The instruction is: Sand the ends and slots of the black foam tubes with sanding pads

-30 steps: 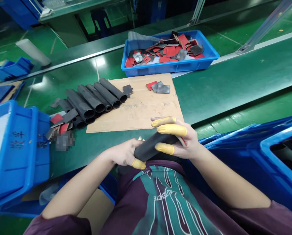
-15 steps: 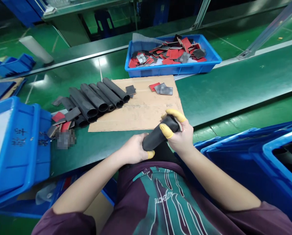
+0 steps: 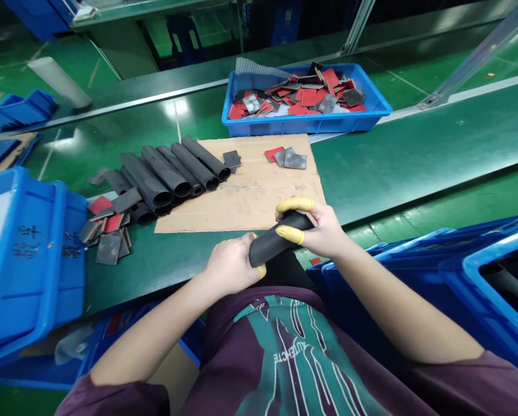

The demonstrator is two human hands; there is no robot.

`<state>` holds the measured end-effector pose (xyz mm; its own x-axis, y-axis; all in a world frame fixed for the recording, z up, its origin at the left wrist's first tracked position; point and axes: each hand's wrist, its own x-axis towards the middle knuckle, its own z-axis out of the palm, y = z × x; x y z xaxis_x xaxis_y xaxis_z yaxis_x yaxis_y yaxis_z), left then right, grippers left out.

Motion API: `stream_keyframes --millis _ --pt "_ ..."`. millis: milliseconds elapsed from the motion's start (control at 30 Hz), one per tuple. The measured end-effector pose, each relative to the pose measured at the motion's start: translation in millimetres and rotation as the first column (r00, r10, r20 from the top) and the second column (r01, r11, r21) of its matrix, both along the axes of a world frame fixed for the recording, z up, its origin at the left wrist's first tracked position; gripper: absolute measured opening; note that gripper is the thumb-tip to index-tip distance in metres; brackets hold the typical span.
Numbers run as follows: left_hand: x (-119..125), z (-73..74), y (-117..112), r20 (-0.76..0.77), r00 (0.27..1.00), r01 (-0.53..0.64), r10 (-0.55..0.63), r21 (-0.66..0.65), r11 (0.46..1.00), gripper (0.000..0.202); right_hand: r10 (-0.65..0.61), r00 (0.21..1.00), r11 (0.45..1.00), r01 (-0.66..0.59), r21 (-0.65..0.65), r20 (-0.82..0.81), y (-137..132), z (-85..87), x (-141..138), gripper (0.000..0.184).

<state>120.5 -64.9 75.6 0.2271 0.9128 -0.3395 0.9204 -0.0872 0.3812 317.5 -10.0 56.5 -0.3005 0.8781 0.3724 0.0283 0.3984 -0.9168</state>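
Observation:
Both my hands hold one black foam tube (image 3: pixel 274 242) just above the near edge of the green bench. My left hand (image 3: pixel 229 264) is wrapped round its lower end. My right hand (image 3: pixel 317 226), with yellow finger cots, pinches its upper end, where a small flat piece shows at the tube mouth. A sheet of cardboard (image 3: pixel 250 193) lies just beyond the hands. On its left edge rests a row of several black tubes (image 3: pixel 172 173).
A blue tray (image 3: pixel 306 122) of red and grey pads stands at the back. A few loose pads (image 3: pixel 287 158) lie on the cardboard, more pads (image 3: pixel 105 225) at the left. Blue bins stand at the left (image 3: pixel 25 260) and right (image 3: pixel 480 277).
Both hands have lifted the tube up from my lap to the bench edge. My right fingers have closed from spread along the tube to a pinch at its upper end.

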Motion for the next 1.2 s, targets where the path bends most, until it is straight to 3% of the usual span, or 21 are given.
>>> stream_keyframes --millis 133,233,333,400,467,567,667,733,833,900,1000,1100,1200 --pt "2 -5.6 1 0.130 0.991 -0.035 0.040 -0.041 0.999 0.027 -0.148 0.914 0.989 0.145 -0.036 -0.378 -11 -11.0 -23 0.030" --pt "5 -6.6 1 0.263 0.963 -0.046 0.056 -0.046 0.998 0.024 -0.285 0.826 0.947 0.321 -0.010 -0.487 -18 -14.6 -35 0.034" --pt "8 -5.0 2 0.254 0.964 -0.067 0.073 -0.031 0.997 0.024 -0.365 0.869 0.872 0.445 0.205 -0.334 -18 -9.1 -30 0.030" --pt "9 -4.2 3 0.179 0.979 -0.091 0.094 -0.023 0.996 0.027 -0.362 0.925 0.850 0.378 0.368 -0.114 -13 -2.5 -20 0.024" --pt "9 -5.3 5 0.120 0.987 -0.100 0.102 -0.026 0.995 0.031 -0.321 0.940 0.874 0.246 0.420 0.116 -4 3.8 -9 0.020" --pt "6 -11.0 8 0.162 0.981 -0.099 0.108 -0.060 0.993 0.034 -0.164 0.939 0.963 0.085 0.255 0.303 8 8.6 2 0.029" --pt "0 -18.6 11 0.376 0.916 -0.104 0.141 -0.118 0.988 0.030 0.028 0.994 0.998 -0.021 -0.066 0.108 15 5.1 2 0.062" --pt "-7 -22.4 14 0.558 0.805 -0.107 0.201 -0.197 0.974 0.028 -0.012 0.986 0.969 -0.031 -0.244 -0.169 19 -1.1 -1 0.074" --pt "-18 -25.5 26 0.737 0.595 -0.056 0.321 -0.360 0.931 0.036 -0.243 0.857 0.885 0.004 -0.465 -0.455 25 -11.5 -4 0.077" --pt "-25 -27.1 38 0.778 0.488 -0.019 0.397 -0.445 0.896 0.041 -0.334 0.773 0.819 -0.046 -0.572 -0.540 30 -16.5 -4 0.080" --pt "-32 -31.5 63 0.775 0.362 -0.034 0.518 -0.545 0.838 0.044 -0.362 0.696 0.748 -0.181 -0.639 -0.620 37 -20.1 -2 0.081" --pt "-32 -40.0 89 0.774 0.257 -0.069 0.579 -0.583 0.809 0.049 -0.376 0.663 0.710 -0.243 -0.661 -0.648 40 -20.5 -3 0.081" --pt "-33 -51.2 107 0.792 0.217 -0.072 0.570 -0.569 0.819 0.049 -0.382 0.661 0.702 -0.248 -0.668 -0.646 45 -21.8 -6 0.079"
